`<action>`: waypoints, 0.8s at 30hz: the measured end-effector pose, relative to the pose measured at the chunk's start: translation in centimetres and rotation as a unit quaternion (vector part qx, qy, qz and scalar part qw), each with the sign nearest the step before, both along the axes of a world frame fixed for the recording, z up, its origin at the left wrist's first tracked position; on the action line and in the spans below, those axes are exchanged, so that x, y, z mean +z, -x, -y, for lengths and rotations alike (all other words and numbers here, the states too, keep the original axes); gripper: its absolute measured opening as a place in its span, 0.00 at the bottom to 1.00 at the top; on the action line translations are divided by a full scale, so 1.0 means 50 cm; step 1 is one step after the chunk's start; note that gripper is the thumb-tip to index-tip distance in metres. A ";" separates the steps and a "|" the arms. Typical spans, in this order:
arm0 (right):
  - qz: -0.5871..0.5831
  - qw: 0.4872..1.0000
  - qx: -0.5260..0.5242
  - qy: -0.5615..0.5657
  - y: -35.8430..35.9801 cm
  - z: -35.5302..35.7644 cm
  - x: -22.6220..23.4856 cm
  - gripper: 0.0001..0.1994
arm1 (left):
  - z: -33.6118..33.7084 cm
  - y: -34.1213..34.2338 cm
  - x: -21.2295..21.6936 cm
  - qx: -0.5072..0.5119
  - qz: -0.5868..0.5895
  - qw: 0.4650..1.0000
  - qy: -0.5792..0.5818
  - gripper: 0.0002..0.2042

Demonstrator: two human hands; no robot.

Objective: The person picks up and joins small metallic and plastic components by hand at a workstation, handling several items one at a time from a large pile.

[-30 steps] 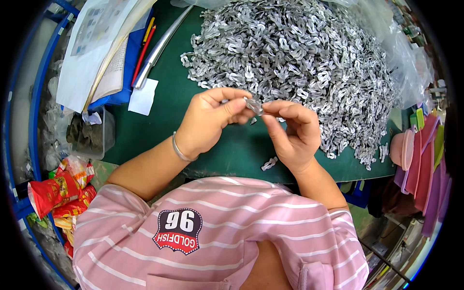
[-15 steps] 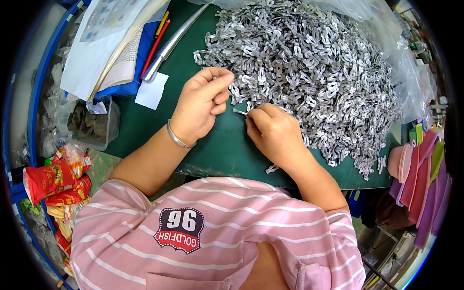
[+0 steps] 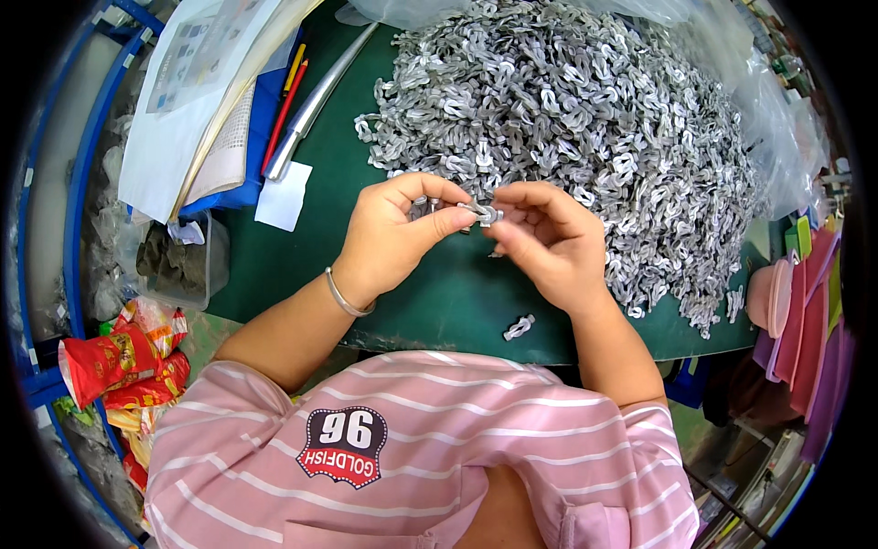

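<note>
You're pinching clip between left hand and right hand, both gripping, lifted back off pile since half-second ago; counter below.

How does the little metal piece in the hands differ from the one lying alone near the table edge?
The held clip is pinched between the left hand and right hand, above the green mat; the loose clip lies flat on it, untouched. The held one is partly hidden by fingertips; the loose one shows whole. Both are small and silvery, like the pile.

Small metal clip between left hand and right hand fingertips.
</note>
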State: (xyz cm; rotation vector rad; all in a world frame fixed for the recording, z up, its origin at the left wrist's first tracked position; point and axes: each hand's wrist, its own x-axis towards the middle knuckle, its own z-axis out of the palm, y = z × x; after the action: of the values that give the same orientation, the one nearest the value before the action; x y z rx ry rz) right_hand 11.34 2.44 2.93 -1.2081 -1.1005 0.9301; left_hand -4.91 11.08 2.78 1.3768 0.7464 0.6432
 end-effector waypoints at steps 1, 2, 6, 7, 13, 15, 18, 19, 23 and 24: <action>-0.038 0.998 0.031 0.038 -0.005 0.002 0.011 0.07 | 0.005 0.000 0.001 0.005 0.019 1.000 -0.009 0.08; -0.071 0.995 0.057 0.048 -0.010 0.003 0.007 0.07 | 0.011 -0.001 0.003 0.010 0.038 0.999 -0.018 0.08; -0.164 0.978 0.121 0.039 -0.018 -0.004 -0.017 0.06 | 0.010 0.003 -0.011 -0.019 0.083 0.987 -0.138 0.09; -0.153 0.981 0.121 0.022 -0.017 -0.007 -0.020 0.06 | 0.011 0.003 -0.009 -0.016 0.081 0.986 -0.146 0.09; 0.052 0.995 0.046 -0.069 -0.007 -0.004 -0.015 0.04 | 0.014 0.003 -0.010 -0.017 0.082 0.982 -0.167 0.09; 0.172 0.972 -0.003 -0.157 -0.007 -0.007 -0.019 0.08 | 0.011 -0.001 -0.013 -0.008 0.080 0.986 -0.144 0.09; 0.041 0.977 -0.046 -0.202 0.020 -0.005 -0.019 0.14 | 0.006 0.003 -0.009 -0.060 0.160 0.953 0.250 0.10; 0.075 0.970 -0.029 -0.231 0.017 -0.006 -0.023 0.17 | 0.009 -0.003 -0.013 -0.058 0.148 0.954 0.254 0.11; 0.114 0.964 -0.041 -0.238 0.026 -0.006 -0.023 0.15 | 0.008 -0.005 -0.024 -0.105 0.156 0.922 0.338 0.11; 0.111 0.963 -0.054 -0.238 0.024 -0.007 -0.023 0.14 | 0.006 -0.004 -0.024 -0.102 0.173 0.919 0.340 0.10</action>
State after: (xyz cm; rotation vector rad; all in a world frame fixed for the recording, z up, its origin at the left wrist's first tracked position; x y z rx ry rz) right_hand 10.15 2.80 1.80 -0.9725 -1.3299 0.4132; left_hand -4.73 10.80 1.57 0.6602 0.4611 0.3862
